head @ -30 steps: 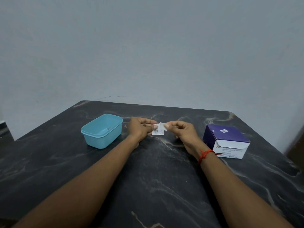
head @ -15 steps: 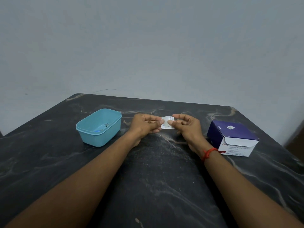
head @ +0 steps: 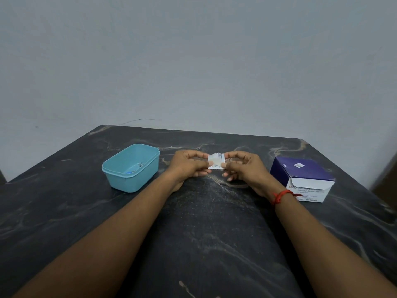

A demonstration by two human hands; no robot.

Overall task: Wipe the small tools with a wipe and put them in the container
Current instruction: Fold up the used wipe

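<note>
- The fingers [head: 203, 164] of the left hand [head: 187, 168] and of the right hand [head: 245, 168] pinch opposite edges of a small white wipe sachet [head: 216, 161], held between them just above the middle of the bench [head: 204, 233].
- I cannot tell whether the sachet is torn open yet. If the two hands pull unevenly, the tear may run crooked and rip the wipe inside, or the slick packet may slip from one pinch.
- If the packet gives way suddenly, the hands could jerk apart and drop the wipe onto the bench, where it would pick up dirt before it touches any tool.
- The blue container [head: 131, 166] stands just left of the left hand. If that hand jerks left, it may knock the container and shift it.
- A few small items [head: 137, 166] lie in the container, too small to name. If these are the tools, wiped and unwiped ones could get mixed there.
- The wipe box [head: 303, 179] sits beside the right wrist, so a backward pull of the right arm may nudge it.
</note>
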